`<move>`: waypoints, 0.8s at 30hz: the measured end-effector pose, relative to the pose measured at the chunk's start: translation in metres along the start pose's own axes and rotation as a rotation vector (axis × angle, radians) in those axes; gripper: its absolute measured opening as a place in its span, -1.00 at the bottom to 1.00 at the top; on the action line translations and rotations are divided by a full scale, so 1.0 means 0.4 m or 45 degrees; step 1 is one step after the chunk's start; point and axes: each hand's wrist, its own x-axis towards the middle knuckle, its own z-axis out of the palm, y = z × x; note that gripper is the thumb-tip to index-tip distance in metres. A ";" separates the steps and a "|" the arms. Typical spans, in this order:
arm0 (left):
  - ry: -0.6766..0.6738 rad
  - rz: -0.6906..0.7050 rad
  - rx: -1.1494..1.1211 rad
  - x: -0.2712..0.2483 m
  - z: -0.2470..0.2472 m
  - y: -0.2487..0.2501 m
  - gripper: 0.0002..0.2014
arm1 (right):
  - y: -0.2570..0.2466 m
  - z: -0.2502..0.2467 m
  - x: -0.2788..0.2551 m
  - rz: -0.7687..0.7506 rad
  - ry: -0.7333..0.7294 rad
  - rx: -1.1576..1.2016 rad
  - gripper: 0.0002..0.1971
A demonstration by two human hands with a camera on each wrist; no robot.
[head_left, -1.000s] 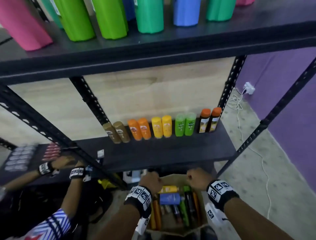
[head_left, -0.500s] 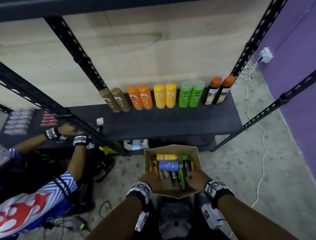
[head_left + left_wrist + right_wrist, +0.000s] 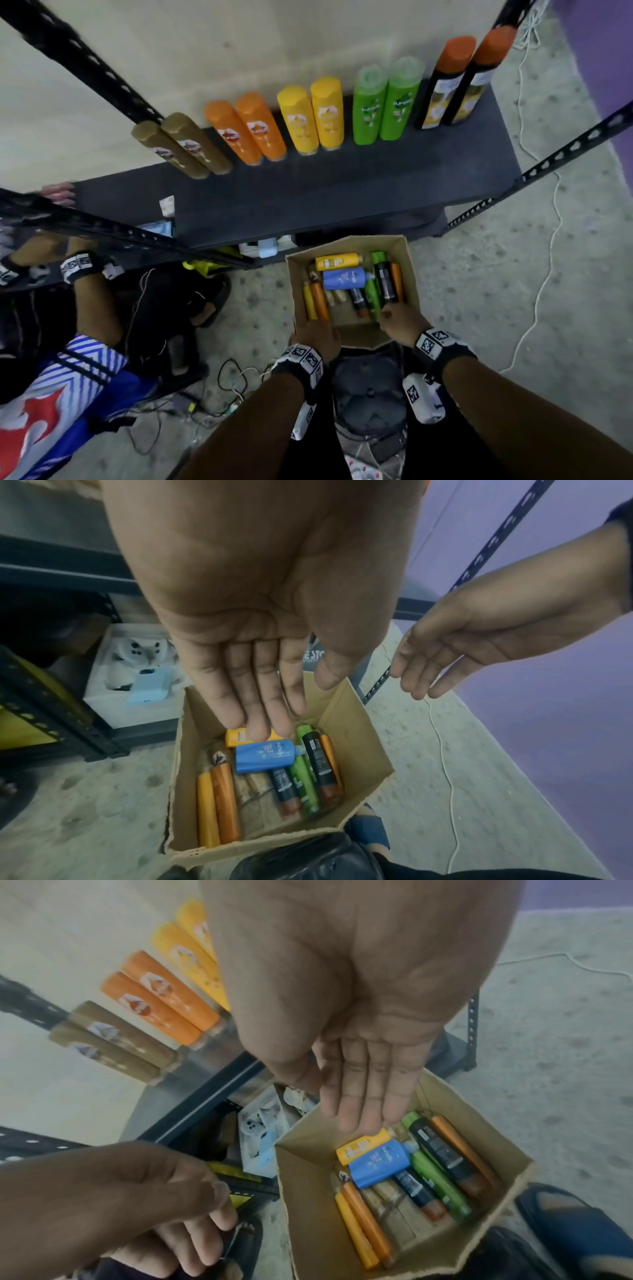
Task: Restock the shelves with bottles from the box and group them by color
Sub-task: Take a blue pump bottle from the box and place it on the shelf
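Down low, both hands hang over the cardboard box (image 3: 407,270), which sits on the floor just in front of the dark shelf (image 3: 308,202). Left hand (image 3: 260,610) is above the box's near-left part, palm down, fingers (image 3: 263,696) straight and side by side, holding nothing; the wrist view shows the tips well above the bottles w/ a clear gap. Right hand (image 3: 359,993) is above the box's near-right part, likewise flat, fingers (image 3: 363,1096) straight and together, nothing in them. Inside the box the bottles lie flat: a blue bottle (image 3: 265,756) crosswise in the middle, a short yellow bottle (image 3: 240,735) just beyond it toward the shelf, partly hidden by the left fingers in the left wrist view. Along the box's left wall lie a long yellow bottle (image 3: 207,810) and an orange bottle (image 3: 224,802) side by side. Right of the blue one: a green bottle (image 3: 304,783), two dark bottles w/ orange caps (image 3: 320,764), and another orange one against the right wall. Tan bottles lie at the bottom, mostly covered. On the shelf behind the box, bottles stand upright in pairs by color along the back edge: tan (image 3: 185,147), orange (image 3: 246,130), yellow (image 3: 311,120), green (image 3: 387,102), then dark w/ orange caps (image 3: 455,85). Left of the box, a second person's arms (image 3: 92,301) reach toward the next shelf unit.
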 end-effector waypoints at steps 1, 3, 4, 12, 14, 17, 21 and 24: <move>-0.007 0.018 0.022 0.028 0.013 0.001 -0.52 | 0.016 0.014 0.032 0.018 -0.010 -0.008 -0.58; -0.007 0.051 0.070 0.084 0.033 -0.001 -0.52 | 0.041 0.047 0.101 0.042 -0.046 -0.033 -0.55; -0.009 0.060 0.071 0.117 0.045 -0.002 -0.53 | 0.054 0.059 0.135 0.040 -0.052 -0.050 -0.57; -0.111 0.077 0.072 0.410 0.126 -0.032 -0.57 | 0.126 0.127 0.381 0.063 -0.007 -0.129 -0.72; -0.113 0.084 0.122 0.496 0.148 -0.039 -0.58 | 0.148 0.148 0.448 0.072 -0.022 -0.072 -0.68; -0.097 0.133 0.193 0.620 0.164 -0.043 -0.64 | 0.166 0.163 0.533 0.119 -0.071 0.009 -0.68; -0.065 0.190 0.182 0.781 0.198 -0.033 -0.76 | 0.202 0.192 0.657 0.149 -0.083 0.012 -0.67; -0.021 0.208 0.162 0.882 0.238 -0.016 -0.80 | 0.226 0.207 0.746 0.160 -0.108 -0.003 -0.77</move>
